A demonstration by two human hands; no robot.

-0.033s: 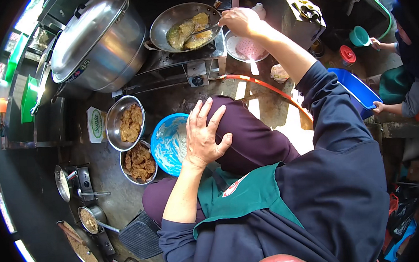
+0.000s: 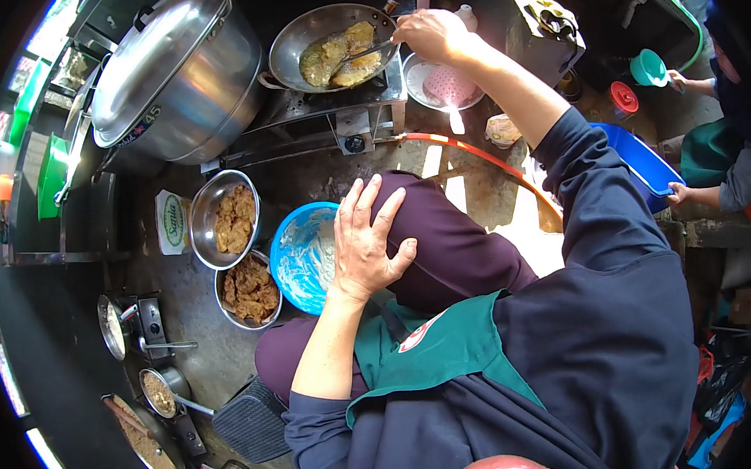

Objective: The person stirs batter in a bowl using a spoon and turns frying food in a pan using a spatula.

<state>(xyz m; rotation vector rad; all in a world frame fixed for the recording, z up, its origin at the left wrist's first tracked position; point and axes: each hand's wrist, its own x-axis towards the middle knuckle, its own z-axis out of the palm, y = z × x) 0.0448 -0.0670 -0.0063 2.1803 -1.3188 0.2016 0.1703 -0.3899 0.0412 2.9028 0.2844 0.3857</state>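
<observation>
Pinching a utensil (image 2: 370, 53) with right hand (image 2: 434, 36), top centre — hard to trace amid food (image 2: 322, 61). Resting left hand (image 2: 364, 248), spread, on purple-clad leg (image 2: 453, 243), mid-frame — partly hiding blue basin (image 2: 297, 269).

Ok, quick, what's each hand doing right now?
Left hand: open, resting on the dark purple-clothed knee.
Right hand: closed, holding a slim dark utensil in the round metal wok.

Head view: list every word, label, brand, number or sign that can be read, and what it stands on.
I don't copy out wording, only where it stands.
White package: green lettering in a green oval, legible.
Large lidded pot: pale numerals on a dark label, legible; its smaller lettering is too small to read surely.
Green apron: red-and-white emblem, too small to read.
</observation>
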